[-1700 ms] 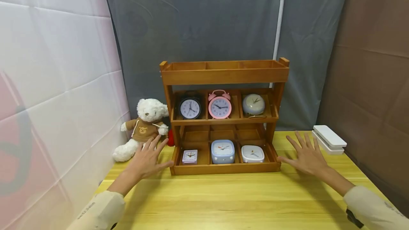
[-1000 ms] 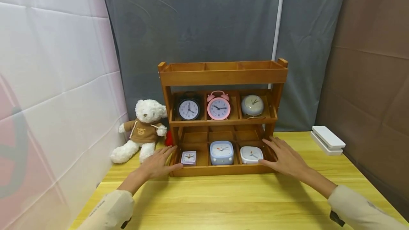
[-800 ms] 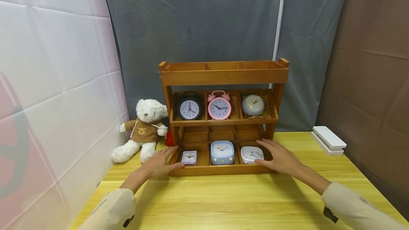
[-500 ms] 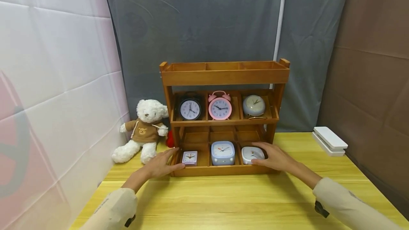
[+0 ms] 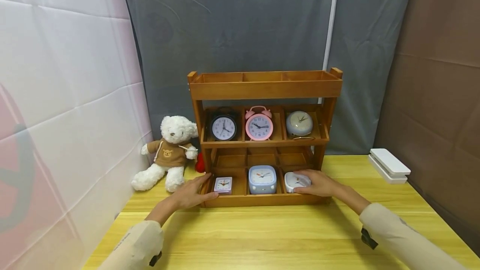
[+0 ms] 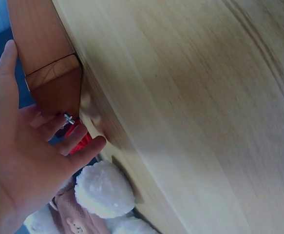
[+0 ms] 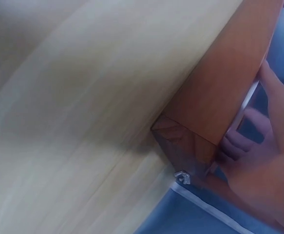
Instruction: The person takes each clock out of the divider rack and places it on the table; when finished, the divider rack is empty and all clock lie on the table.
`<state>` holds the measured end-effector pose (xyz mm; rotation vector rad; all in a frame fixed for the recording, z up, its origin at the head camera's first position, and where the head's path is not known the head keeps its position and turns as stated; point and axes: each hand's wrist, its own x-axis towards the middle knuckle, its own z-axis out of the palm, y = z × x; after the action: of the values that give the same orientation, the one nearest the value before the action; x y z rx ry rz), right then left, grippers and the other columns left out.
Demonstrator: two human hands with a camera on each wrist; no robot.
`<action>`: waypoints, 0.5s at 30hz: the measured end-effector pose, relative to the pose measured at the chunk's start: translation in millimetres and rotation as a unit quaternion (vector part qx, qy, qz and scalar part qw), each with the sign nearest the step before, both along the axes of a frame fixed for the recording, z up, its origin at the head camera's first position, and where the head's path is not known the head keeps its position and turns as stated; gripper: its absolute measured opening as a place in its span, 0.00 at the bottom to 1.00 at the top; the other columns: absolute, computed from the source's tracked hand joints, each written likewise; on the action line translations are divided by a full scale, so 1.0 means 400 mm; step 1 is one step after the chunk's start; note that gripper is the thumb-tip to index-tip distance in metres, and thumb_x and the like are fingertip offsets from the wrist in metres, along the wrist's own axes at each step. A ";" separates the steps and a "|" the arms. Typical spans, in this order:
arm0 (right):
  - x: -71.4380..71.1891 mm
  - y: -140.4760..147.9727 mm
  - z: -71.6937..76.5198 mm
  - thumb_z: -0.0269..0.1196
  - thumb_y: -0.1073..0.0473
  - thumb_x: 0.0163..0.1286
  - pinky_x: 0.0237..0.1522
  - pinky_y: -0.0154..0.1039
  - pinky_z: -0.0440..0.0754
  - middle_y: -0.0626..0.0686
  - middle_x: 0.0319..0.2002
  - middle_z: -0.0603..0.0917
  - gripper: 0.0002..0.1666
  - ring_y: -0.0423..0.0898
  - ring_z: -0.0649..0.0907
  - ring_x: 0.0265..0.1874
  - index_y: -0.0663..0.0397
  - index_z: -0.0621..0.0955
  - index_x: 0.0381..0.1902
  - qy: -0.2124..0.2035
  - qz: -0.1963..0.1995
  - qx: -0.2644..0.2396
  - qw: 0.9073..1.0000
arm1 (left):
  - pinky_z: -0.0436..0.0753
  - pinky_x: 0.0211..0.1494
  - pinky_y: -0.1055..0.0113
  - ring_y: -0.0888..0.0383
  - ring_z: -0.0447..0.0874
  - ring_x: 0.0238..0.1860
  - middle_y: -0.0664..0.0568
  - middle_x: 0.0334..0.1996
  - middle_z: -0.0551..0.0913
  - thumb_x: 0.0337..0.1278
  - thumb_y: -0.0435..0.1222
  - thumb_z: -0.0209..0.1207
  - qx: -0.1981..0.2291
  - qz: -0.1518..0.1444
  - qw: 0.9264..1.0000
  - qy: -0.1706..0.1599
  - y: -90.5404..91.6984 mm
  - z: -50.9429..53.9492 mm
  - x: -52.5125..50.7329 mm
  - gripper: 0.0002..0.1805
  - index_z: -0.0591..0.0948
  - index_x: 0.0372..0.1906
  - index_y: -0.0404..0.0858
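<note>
A brown wooden three-tier rack (image 5: 264,91) holds several alarm clocks. In the lower right compartment sits a small white alarm clock (image 5: 296,181). My right hand (image 5: 316,184) grips its right side, thumb at the front and fingers over the top and behind; they partly hide it. My left hand (image 5: 189,193) is spread at the rack's lower left corner, holding nothing, with the thumb by the front rail. Closest to it is a small lilac square clock (image 5: 223,184). A blue alarm clock (image 5: 262,179) stands in the lower middle compartment.
On the middle tier are a black clock (image 5: 223,127), a pink twin-bell clock (image 5: 259,126) and a grey round clock (image 5: 299,123). A white plush toy (image 5: 170,149) sits left of the rack. A white flat device (image 5: 390,166) lies at right on the wooden table (image 5: 258,236).
Both hands have come inward to the rack from its two sides. My right hand has moved left over the lower right compartment and closed around the white clock. The left has stayed at the corner lately.
</note>
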<state>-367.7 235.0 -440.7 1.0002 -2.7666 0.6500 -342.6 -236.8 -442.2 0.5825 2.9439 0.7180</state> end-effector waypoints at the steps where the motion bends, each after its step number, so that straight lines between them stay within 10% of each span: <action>1: -0.001 -0.001 0.003 0.74 0.47 0.66 0.60 0.64 0.78 0.68 0.59 0.83 0.38 0.67 0.81 0.59 0.68 0.80 0.64 -0.005 0.006 0.001 1.000 | 0.64 0.73 0.34 0.32 0.61 0.76 0.34 0.78 0.63 0.67 0.63 0.60 0.005 -0.002 1.000 -0.001 0.000 -0.001 -0.001 0.51 0.61 0.81 0.35; 15: -0.048 0.005 0.004 0.76 0.42 0.63 0.60 0.61 0.80 0.60 0.58 0.86 0.36 0.63 0.83 0.59 0.61 0.84 0.61 -0.022 0.041 0.026 0.999 | 0.65 0.74 0.37 0.33 0.62 0.76 0.33 0.77 0.63 0.64 0.60 0.66 0.042 -0.007 0.999 -0.030 0.001 -0.005 -0.012 0.53 0.60 0.81 0.33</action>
<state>-387.1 236.9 -439.3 1.1272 -2.8075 0.6225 -347.6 -236.5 -444.3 0.5773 2.8644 0.8460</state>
